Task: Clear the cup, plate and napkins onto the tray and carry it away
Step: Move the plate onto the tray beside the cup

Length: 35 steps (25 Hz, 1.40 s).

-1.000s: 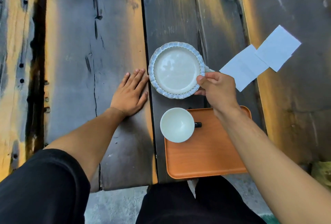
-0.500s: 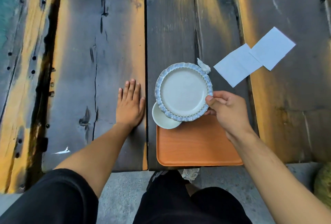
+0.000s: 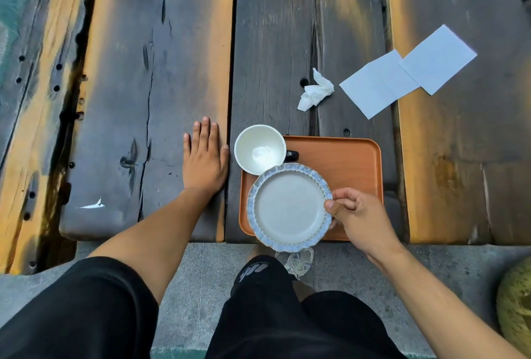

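The left hand (image 3: 204, 162) lies flat, fingers spread, on the surface (image 3: 149, 77) at 9 o'clock of the tray (image 3: 349, 157), holding nothing. The cup (image 3: 260, 149) stands on the tray's corner at 11 o'clock. The plate (image 3: 288, 207) hangs over the tray's near half, its near edge past the rim; whether it touches down I cannot tell. At its 3 o'clock, the right hand (image 3: 357, 216) pinches the plate's rim, wrist trailing toward 5. The napkins (image 3: 408, 69) lie at 1 o'clock, nearer the right hand.

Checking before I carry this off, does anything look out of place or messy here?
The cup overhangs the tray at its far left corner. A crumpled napkin and two flat napkins lie on the table.
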Each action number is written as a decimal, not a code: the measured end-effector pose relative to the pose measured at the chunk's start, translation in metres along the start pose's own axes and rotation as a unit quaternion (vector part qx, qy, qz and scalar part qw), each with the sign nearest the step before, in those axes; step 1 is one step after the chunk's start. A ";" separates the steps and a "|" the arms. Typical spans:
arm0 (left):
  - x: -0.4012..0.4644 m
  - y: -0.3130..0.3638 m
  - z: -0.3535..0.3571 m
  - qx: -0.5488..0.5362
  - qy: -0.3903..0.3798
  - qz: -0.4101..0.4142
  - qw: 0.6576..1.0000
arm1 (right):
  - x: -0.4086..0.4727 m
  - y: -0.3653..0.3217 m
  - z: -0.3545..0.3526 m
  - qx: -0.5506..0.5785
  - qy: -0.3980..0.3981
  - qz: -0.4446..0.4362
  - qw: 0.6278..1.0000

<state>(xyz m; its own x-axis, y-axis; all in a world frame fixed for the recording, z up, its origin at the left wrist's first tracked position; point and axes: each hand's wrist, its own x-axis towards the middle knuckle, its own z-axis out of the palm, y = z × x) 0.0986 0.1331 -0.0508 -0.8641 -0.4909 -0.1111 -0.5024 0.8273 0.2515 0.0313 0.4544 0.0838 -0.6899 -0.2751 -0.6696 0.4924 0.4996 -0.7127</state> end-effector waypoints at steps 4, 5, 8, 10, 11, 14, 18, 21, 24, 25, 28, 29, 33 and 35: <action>0.000 0.002 -0.001 -0.005 0.009 -0.007 1.000 | 0.010 0.024 -0.005 -0.008 0.007 0.019 1.000; 0.000 0.002 -0.001 -0.006 0.011 -0.007 1.000 | 0.013 0.028 -0.006 -0.008 0.009 0.022 1.000; 0.000 0.002 -0.002 -0.009 0.015 -0.006 1.000 | 0.022 0.036 -0.007 -0.011 0.018 0.028 0.999; 0.000 0.002 -0.001 -0.010 0.019 -0.007 1.000 | 0.029 0.038 -0.007 -0.020 0.022 0.030 0.999; 0.000 0.002 -0.001 -0.012 0.021 -0.008 1.000 | 0.032 0.039 -0.006 -0.022 0.022 0.031 0.999; 0.001 0.001 0.000 -0.011 0.022 -0.011 1.000 | 0.041 0.042 -0.002 -0.023 0.017 0.036 0.999; 0.001 0.000 0.001 -0.007 0.023 -0.012 1.000 | 0.049 0.045 0.003 -0.003 0.013 0.050 0.999; 0.000 0.001 0.000 -0.011 0.024 -0.013 1.000 | 0.050 0.045 0.006 0.011 0.016 0.058 0.998; 0.000 0.000 0.000 -0.012 0.025 -0.013 1.000 | 0.048 0.044 0.008 0.031 0.018 0.065 0.997; 0.001 0.000 0.000 -0.012 0.025 -0.014 1.000 | 0.047 0.044 0.009 0.037 0.018 0.066 0.997; 0.000 0.001 0.000 -0.012 0.024 -0.019 0.999 | 0.044 0.044 0.011 0.054 0.014 0.070 0.996; 0.001 0.001 0.000 -0.012 0.023 -0.019 0.999 | 0.043 0.045 0.012 0.056 0.012 0.071 0.996; 0.001 0.001 -0.001 -0.011 0.024 -0.020 0.999 | 0.042 0.047 0.016 0.062 0.007 0.067 0.996; 0.001 0.002 -0.001 -0.010 0.021 -0.022 0.999 | 0.042 0.048 0.016 0.069 0.008 0.066 0.995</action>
<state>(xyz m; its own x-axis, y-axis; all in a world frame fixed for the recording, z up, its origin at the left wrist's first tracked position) 0.0972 0.1339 -0.0498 -0.8392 -0.5377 -0.0810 -0.5381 0.7996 0.2667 0.0349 0.4536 0.0182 -0.6212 -0.2011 -0.7574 0.6472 0.4133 -0.6406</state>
